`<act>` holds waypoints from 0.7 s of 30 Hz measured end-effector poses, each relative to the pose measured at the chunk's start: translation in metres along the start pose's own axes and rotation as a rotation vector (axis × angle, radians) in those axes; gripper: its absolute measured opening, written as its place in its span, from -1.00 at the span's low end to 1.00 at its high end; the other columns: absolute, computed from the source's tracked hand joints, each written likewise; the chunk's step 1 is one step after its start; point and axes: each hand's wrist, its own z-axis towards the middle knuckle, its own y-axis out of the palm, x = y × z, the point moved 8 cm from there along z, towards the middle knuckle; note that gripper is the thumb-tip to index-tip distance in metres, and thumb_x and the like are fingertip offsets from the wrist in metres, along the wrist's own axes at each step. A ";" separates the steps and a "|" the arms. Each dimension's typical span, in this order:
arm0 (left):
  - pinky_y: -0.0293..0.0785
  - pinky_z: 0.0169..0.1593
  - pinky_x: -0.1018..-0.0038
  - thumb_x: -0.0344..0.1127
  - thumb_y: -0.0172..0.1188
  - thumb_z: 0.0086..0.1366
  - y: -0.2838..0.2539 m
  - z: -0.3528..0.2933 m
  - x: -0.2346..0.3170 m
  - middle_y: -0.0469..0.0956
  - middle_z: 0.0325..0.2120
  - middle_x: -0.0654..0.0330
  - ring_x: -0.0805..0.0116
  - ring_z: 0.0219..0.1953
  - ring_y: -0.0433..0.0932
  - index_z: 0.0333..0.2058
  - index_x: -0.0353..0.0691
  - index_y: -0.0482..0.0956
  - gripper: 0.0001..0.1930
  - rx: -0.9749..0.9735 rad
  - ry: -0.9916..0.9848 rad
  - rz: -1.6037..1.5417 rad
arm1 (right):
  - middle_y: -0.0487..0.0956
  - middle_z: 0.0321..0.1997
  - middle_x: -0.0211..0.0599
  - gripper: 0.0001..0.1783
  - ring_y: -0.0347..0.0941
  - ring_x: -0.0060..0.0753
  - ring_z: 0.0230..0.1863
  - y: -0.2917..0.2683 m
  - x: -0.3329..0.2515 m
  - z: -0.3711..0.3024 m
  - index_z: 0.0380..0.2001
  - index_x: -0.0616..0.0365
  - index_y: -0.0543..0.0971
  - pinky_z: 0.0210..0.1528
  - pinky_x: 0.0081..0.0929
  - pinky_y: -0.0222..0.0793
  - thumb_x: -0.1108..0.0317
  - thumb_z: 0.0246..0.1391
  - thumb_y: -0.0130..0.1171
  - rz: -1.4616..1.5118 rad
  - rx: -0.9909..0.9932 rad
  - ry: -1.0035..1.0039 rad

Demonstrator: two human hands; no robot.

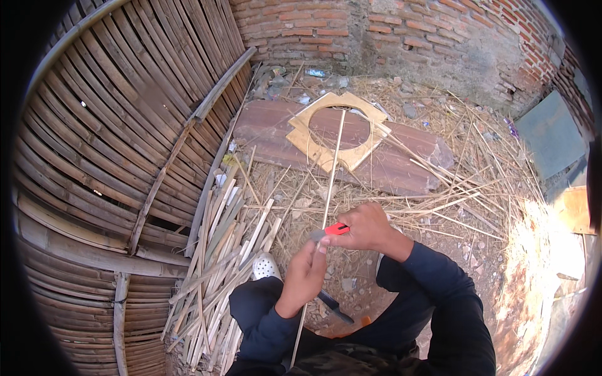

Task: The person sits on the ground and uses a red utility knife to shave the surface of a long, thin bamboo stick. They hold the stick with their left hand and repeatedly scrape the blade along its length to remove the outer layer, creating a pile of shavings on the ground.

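Note:
My left hand (303, 279) is closed, pinching a long thin bamboo strip (333, 169) that runs from my lap out toward a square board. In my right hand (369, 230) is a red-handled knife (339, 229), gripped with the fingers wrapped round it. Its grey blade lies against the strip, just beyond my left fingertips. The square tan board (303, 139) has a large round hole, and the strip's far end rests over that hole. Below my left hand, a black tool (335, 306) lies near the ground; part of it is hidden.
A pile of split bamboo strips (216, 276) lies on the left, beside a bamboo slat wall (132, 119). The board sits on a brown panel (266, 128). Loose strips (458, 188) litter the ground at right. A brick wall (433, 37) stands behind; a grey-green sheet (552, 135) leans at far right.

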 end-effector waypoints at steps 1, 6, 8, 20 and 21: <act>0.18 -0.54 0.59 -0.31 -0.08 0.43 -0.002 -0.001 0.002 0.28 -0.67 0.39 0.65 -0.63 0.22 0.02 -0.29 0.40 -0.72 0.015 0.026 0.052 | 0.42 -0.83 -0.26 -0.27 0.39 -0.15 -0.76 0.000 -0.001 0.001 -0.81 0.05 0.51 -0.67 -0.27 0.24 -0.47 -0.20 0.16 0.002 0.008 -0.004; 0.11 -0.56 0.57 -0.37 -0.08 0.41 -0.001 -0.001 0.024 0.23 -0.71 0.38 0.64 -0.67 0.20 -0.01 -0.33 0.41 -0.74 0.075 0.178 0.333 | 0.42 -0.81 -0.29 -0.24 0.39 -0.17 -0.75 -0.006 0.006 0.006 -0.83 0.05 0.47 -0.66 -0.28 0.27 -0.50 -0.24 0.15 0.010 0.184 -0.121; 0.12 -0.56 0.55 -0.38 -0.07 0.40 -0.001 -0.001 0.029 0.24 -0.72 0.33 0.61 -0.67 0.21 0.03 -0.34 0.39 -0.72 0.080 0.171 0.353 | 0.44 -0.79 -0.26 -0.25 0.40 -0.16 -0.74 -0.011 0.006 0.005 -0.81 0.07 0.51 -0.64 -0.27 0.30 -0.49 -0.22 0.14 -0.067 0.241 -0.151; 0.37 -0.45 0.26 -0.34 -0.03 0.35 -0.005 -0.013 0.016 0.44 -0.63 -0.05 -0.03 -0.55 0.52 0.06 -0.24 0.40 -0.67 0.022 0.060 0.410 | 0.44 -0.80 -0.26 -0.31 0.43 -0.13 -0.72 0.010 -0.007 -0.001 -0.75 0.04 0.57 -0.64 -0.24 0.30 -0.42 -0.14 0.12 -0.044 0.069 -0.017; 0.35 -0.47 0.31 -0.35 -0.04 0.35 -0.006 -0.013 0.011 0.41 -0.66 0.00 0.11 -0.60 0.49 0.05 -0.25 0.40 -0.68 0.017 0.081 0.385 | 0.44 -0.81 -0.27 -0.31 0.43 -0.13 -0.73 0.011 -0.003 0.001 -0.76 0.04 0.56 -0.64 -0.25 0.29 -0.42 -0.15 0.13 -0.033 0.082 -0.002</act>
